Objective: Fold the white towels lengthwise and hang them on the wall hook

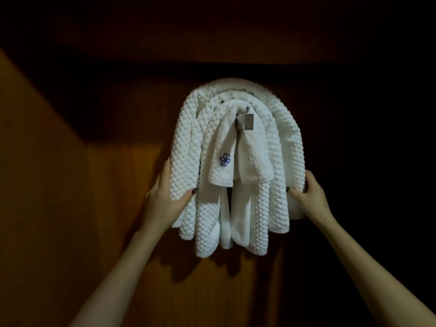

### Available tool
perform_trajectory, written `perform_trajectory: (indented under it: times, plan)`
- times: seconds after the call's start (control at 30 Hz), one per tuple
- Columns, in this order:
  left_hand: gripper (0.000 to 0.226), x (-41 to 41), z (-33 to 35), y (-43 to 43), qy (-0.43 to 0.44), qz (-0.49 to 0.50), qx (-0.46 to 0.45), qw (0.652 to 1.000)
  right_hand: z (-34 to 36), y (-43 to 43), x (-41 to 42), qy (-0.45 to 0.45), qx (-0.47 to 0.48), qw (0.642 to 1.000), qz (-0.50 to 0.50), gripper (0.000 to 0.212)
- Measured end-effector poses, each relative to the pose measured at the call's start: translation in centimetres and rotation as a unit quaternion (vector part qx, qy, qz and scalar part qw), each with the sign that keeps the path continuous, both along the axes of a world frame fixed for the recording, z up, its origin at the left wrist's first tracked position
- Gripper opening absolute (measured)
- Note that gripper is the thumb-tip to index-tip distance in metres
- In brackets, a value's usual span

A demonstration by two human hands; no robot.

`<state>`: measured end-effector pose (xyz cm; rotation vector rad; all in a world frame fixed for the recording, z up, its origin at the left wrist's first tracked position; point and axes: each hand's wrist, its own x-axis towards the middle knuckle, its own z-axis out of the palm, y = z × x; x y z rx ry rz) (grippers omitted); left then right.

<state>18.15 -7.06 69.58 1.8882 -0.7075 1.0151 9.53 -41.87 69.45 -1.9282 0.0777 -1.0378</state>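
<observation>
Hanging in nested arches at the centre of the frame, the white waffle-textured towels (207, 220) drape over a small square metal wall hook (248, 121) fixed to the dark brown wooden wall (113, 166). The person's left hand (165, 201) has its thumb and fingers curled round the left end of the outermost towel (238, 87). The right hand (309, 192) grips that towel's right end, thumb in front and fingers wrapped behind the cloth. The main risk looks to be uneven pulling. A harder tug on one side could slide the thick outer arch off the crowded hook and drag inner layers with it, including the small plush white cloth with a blue embroidered flower (223, 161). The outer towel seems to rest on the others rather than on the peg, so an abrupt release might let it slump.
</observation>
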Motion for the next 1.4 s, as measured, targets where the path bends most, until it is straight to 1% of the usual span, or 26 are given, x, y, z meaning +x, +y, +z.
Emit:
perform_trajectory:
  times: [0.03,0.1,0.17,0.23,0.3,0.33,0.4,0.47,0.6,0.67,0.73,0.8,0.87,0.93,1.07,1.17,1.27,1.33,1.4]
  plan:
    - [0.085,-0.1,-0.2,-0.3,-0.012,0.018,0.013,1.000,-0.3,0.1,-0.3,-0.015,-0.011,1.000,-0.005,0.046]
    - [0.072,-0.1,-0.3,-0.7,-0.042,0.042,0.030,0.998,-0.4,0.3,-1.1,-0.052,-0.015,0.998,-0.020,0.047]
    - [0.064,0.2,-0.6,-0.1,-0.042,0.031,0.023,0.998,-0.2,0.4,-1.7,-0.083,-0.006,0.996,-0.033,0.048]
    - [0.061,0.4,-1.0,1.2,-0.051,0.007,0.016,0.999,0.4,0.6,-2.2,-0.110,-0.011,0.993,-0.041,0.050]
    - [0.062,0.7,-1.7,2.7,-0.073,0.009,0.021,0.997,1.4,0.9,-2.4,-0.121,-0.017,0.992,-0.033,0.049]
    - [0.062,0.9,-2.2,3.3,-0.070,0.013,0.026,0.997,1.8,1.2,-2.5,-0.122,-0.020,0.992,-0.023,0.048]
    - [0.061,0.8,-3.0,3.2,-0.040,0.008,0.037,0.999,1.9,1.9,-2.6,-0.121,-0.027,0.992,0.003,0.046]
    - [0.056,0.3,-3.6,1.5,-0.003,-0.036,0.037,0.999,1.1,2.5,-2.6,-0.106,-0.028,0.994,0.030,0.043]
    - [0.040,-1.8,-5.2,-2.9,0.105,-0.124,-0.039,0.986,-1.8,3.5,-2.3,-0.043,-0.025,0.997,0.060,0.045]
    - [0.041,-2.4,-6.0,-3.6,0.122,-0.148,-0.057,0.980,-2.9,3.9,-2.3,-0.020,-0.010,0.996,0.088,0.041]
    - [0.046,-2.7,-6.1,-3.5,0.133,-0.163,-0.046,0.976,-3.2,4.2,-2.7,-0.020,0.003,0.994,0.105,0.044]
    - [0.056,-3.0,-5.7,-3.4,0.150,-0.171,-0.020,0.974,-2.9,4.5,-3.2,-0.031,0.003,0.993,0.110,0.049]
    - [0.071,-3.7,-5.2,-3.4,0.165,-0.159,0.008,0.973,-2.7,4.8,-3.9,-0.029,-0.012,0.992,0.119,0.054]
    - [0.078,-4.5,-5.1,-3.6,0.173,-0.134,0.025,0.975,-2.7,5.3,-4.7,-0.016,-0.035,0.992,0.124,0.059]
    - [0.078,-6.5,-6.4,-2.8,0.144,-0.063,0.024,0.987,-4.0,6.2,-6.6,-0.002,-0.070,0.992,0.103,0.062]
    - [0.072,-9.5,-8.7,-0.8,0.117,0.041,0.080,0.989,-6.0,7.7,-8.9,0.027,-0.072,0.995,0.066,0.060]
    - [0.065,-14.0,-11.9,1.9,0.121,0.071,0.163,0.977,-9.3,10.5,-11.5,0.094,-0.109,0.987,0.064,0.066]
    - [0.063,-17.7,-14.6,4.1,0.162,0.073,0.203,0.963,-12.0,13.3,-13.5,0.169,-0.130,0.974,0.074,0.071]
    - [0.063,-21.9,-17.8,6.8,0.209,0.080,0.236,0.946,-15.0,16.6,-16.0,0.244,-0.149,0.953,0.103,0.073]
